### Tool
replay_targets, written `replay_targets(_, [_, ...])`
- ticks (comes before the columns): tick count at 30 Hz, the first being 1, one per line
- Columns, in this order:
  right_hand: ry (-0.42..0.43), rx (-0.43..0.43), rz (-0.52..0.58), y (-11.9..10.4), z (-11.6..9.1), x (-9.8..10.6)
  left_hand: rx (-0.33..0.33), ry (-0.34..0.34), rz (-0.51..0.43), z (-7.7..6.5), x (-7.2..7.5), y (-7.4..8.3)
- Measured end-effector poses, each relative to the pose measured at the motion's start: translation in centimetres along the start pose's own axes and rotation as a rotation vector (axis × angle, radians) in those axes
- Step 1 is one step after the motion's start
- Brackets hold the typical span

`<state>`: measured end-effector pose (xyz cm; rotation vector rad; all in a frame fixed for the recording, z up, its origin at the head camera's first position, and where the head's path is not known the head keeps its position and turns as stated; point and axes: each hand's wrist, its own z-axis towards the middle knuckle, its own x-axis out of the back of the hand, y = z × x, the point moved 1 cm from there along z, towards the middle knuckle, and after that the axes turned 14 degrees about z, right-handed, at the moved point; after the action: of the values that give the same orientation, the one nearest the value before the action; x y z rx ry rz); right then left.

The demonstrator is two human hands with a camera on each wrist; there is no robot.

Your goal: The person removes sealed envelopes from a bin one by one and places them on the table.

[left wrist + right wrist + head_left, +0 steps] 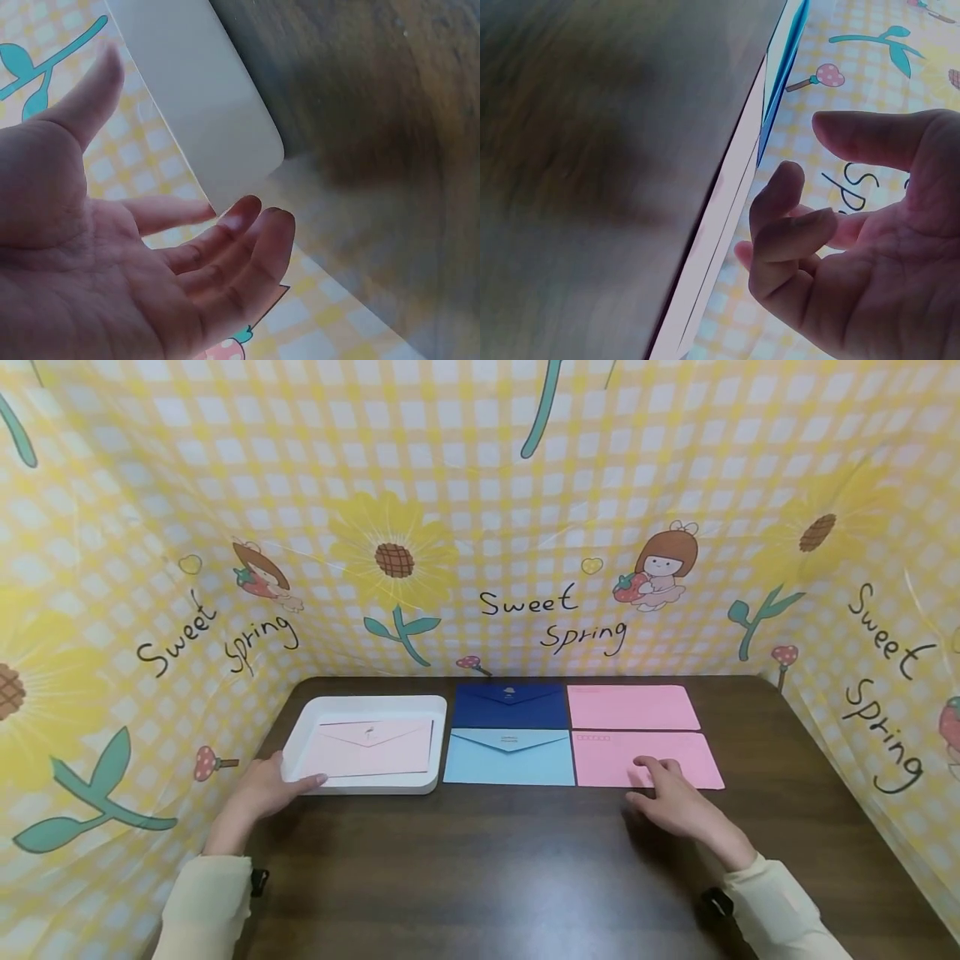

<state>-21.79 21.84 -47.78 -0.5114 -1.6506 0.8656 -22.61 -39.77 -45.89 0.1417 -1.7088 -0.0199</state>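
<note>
My left hand is at the near left corner of a white tray, with its thumb by the near rim and its fingers at the left side. In the left wrist view, those fingers are loosely bent beside the tray wall. A pale pink envelope with a pointed flap lies in the tray. Over the nearer pink envelope hovers my right hand, thumb and fingers apart. The right wrist view shows nothing between them; contact with the envelope is unclear.
Another pink envelope lies just behind the nearer one. Left of the pink pair are a navy envelope and a light blue envelope. Everything sits on a dark wooden table, with yellow checked cloth rising around the sides and back.
</note>
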Motion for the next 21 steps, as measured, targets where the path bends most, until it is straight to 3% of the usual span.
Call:
replay_targets(7, [0.016, 0.041, -0.009, -0.8, 0.7, -0.1, 0.021, -0.021, -0.034, 0.1, 1.3, -0.4])
replay_targets(14, [-0.026, 0.039, 0.003, -2.5, 1.5, -0.5, -0.030, 0.011, -0.056, 0.3, 3.1, -0.6])
replay_targets(21, [-0.079, 0.062, 0.003, -4.3, 3.2, -0.9, -0.019, -0.055, -0.072, 0.0, 5.3, -0.4])
